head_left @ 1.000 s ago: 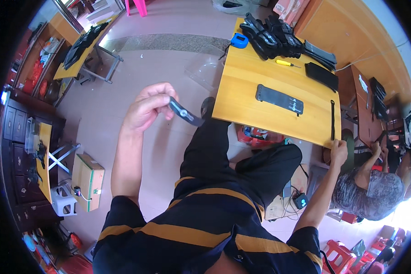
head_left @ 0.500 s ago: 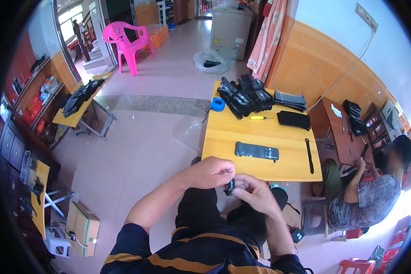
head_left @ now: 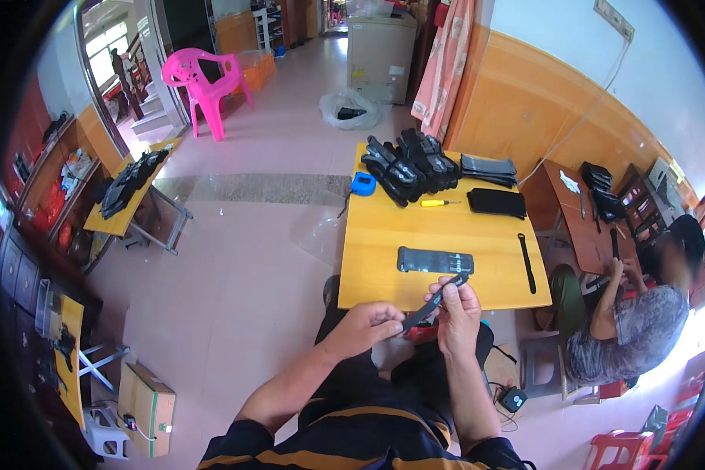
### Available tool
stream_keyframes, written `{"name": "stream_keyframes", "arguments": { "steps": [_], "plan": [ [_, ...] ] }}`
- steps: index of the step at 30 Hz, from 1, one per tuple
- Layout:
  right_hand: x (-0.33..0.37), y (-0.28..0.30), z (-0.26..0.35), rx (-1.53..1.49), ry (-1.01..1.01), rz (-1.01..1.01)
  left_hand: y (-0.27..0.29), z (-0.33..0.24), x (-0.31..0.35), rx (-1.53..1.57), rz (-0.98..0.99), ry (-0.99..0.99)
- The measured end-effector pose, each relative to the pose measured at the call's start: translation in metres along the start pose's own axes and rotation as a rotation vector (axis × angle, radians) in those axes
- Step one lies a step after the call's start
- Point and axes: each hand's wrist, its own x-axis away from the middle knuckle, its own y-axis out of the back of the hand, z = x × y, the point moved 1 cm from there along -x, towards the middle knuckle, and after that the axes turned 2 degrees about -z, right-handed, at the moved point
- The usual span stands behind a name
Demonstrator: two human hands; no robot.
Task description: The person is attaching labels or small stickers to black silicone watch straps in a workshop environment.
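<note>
Above the lap, left hand point(head_left: 366, 325) and right hand point(head_left: 456, 312) gripping black strap point(head_left: 433, 301)

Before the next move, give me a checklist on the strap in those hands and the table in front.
1. Both hands on the black strap: ok. The left hand pinches its lower end, the right hand its upper end.
2. Strap clear of the yellow table: ok, held above the near edge.
3. Flat black panel within reach: ok, it lies just beyond the hands.
4. Yellow screwdriver to hand: not ok, it lies far up the table.
5. Firmness of each grip: cannot tell, fingertips too small.
6. Person seated at right clear of the hands: ok.
</note>
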Motion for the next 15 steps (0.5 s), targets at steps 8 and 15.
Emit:
{"name": "stream_keyframes", "arguments": {
  "steps": [8, 15],
  "plan": [
    [-0.007, 0.022, 0.002, 0.092, 0.098, -0.163, 0.011, -0.004, 0.002, 0.028, 0.005, 0.243],
    [-0.016, 0.030, 0.006, -0.033, 0.120, -0.189, -0.007, 0.011, -0.014, -0.167, 0.157, 0.254]
  ]
}}
